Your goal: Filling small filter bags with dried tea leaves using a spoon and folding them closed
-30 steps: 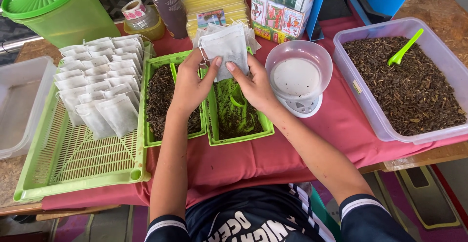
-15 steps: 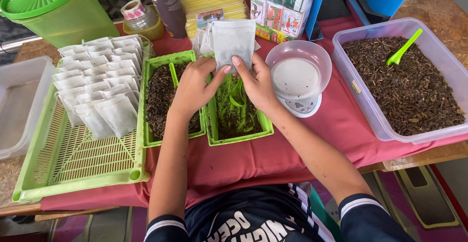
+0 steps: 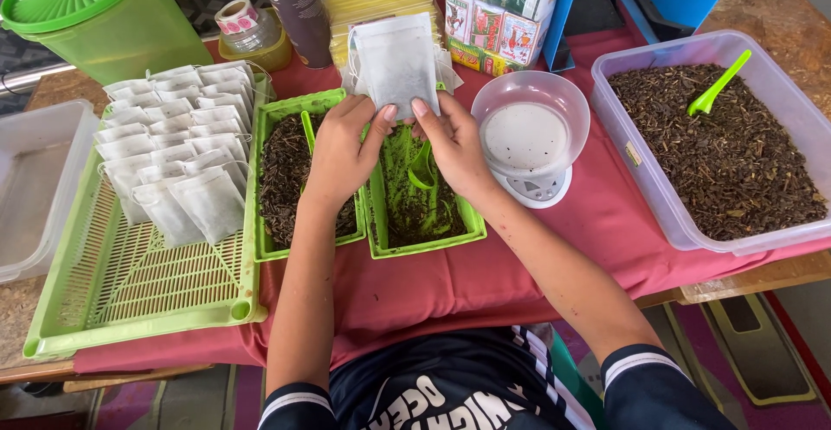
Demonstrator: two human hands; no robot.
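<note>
Both my hands pinch the bottom edge of a white paper tea bag [image 3: 396,62], which stands upright above two small green trays. My left hand [image 3: 339,153] grips its lower left corner, over the tray [image 3: 260,187] heaped with dark loose tea. My right hand [image 3: 452,148] grips the lower right corner, over the second tray [image 3: 472,222], which holds a thin layer of tea and a green scoop [image 3: 421,174]. A pile of more empty bags [image 3: 446,66] lies just behind the held one.
A large slotted green tray [image 3: 130,300] at left carries rows of filled tea bags [image 3: 177,148]. A white kitchen scale with a bowl [image 3: 530,131] sits right of my hands. A clear tub of loose tea [image 3: 723,148] with a green spoon [image 3: 718,85] is far right. Boxes and a green lidded container [image 3: 99,14] line the back.
The tea bag has risen and shifted slightly left between my fingers, from low over the trays to upright in front of the packets. My hands stayed over the two small trays.
</note>
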